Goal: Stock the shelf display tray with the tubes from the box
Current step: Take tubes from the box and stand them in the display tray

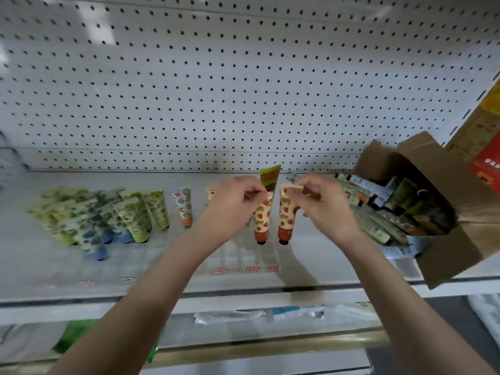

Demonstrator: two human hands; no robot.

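Both hands in view, centre of frame, two bare forearms coming up from the bottom edge.

- left hand (235,201): fingers curled, pinching the flat crimped top of the left strawberry tube (262,220)
- right hand (322,204): the same pinch on the top of the right strawberry tube (286,217)
- I count two strawberry tubes. They are upright, caps down, side by side and nearly touching, over the clear display tray (243,255). I cannot tell whether the caps are seated in its compartments
- one green-and-brown tube (270,177) stands just behind, between the two hands
- one orange-fruit tube (184,207) stands alone in the tray, left of the left hand. One more tube tip shows at that hand's far edge, mostly hidden
- cluster of green and blue tubes (102,215) at centre left, caps down and packed close together. At least three blue caps, but the blur is too heavy for a full count
- one cardboard box (433,201) at the right edge, flaps open, lying on the shelf (67,266). The loose tubes (378,212) are heaped inside and spill toward the right hand. Many, not countable
- red labels (220,270) along the tray front: three sharp at centre, two fainter to the left
- white pegboard (243,77) fills the upper half of the frame
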